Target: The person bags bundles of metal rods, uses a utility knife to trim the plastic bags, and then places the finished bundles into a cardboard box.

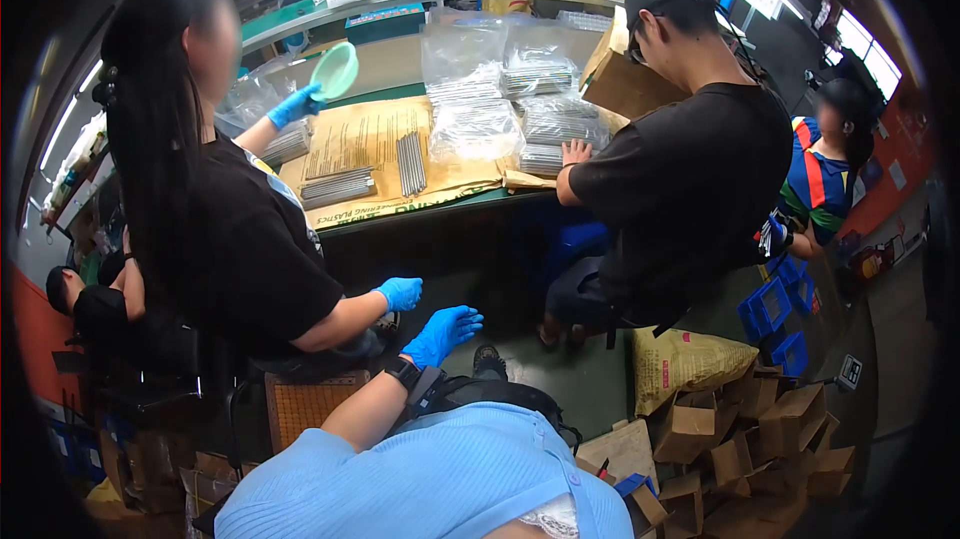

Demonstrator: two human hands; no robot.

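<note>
My left hand (443,337), in a blue glove with a dark watch at the wrist, reaches out low in front of my body. Its fingers are stretched out and nothing shows in them. The nearest thing to it is a co-worker's blue-gloved hand (400,294), a little farther off to the left and apart from mine. My right hand is out of sight. Beyond, on the workbench, loose metal rods (411,165) lie in a bundle on brown paper sacking (375,131). Another bundle of rods (338,188) is beside them, and bagged rods (474,114) are piled to the right.
On the left, a co-worker holds a pale green bowl (335,71). Another person (690,149) in black rests a hand on the bagged rods. A woven stool seat (308,409) is at my left. Cardboard boxes (690,426), a yellow sack (685,369) and blue crates (768,307) fill the right floor.
</note>
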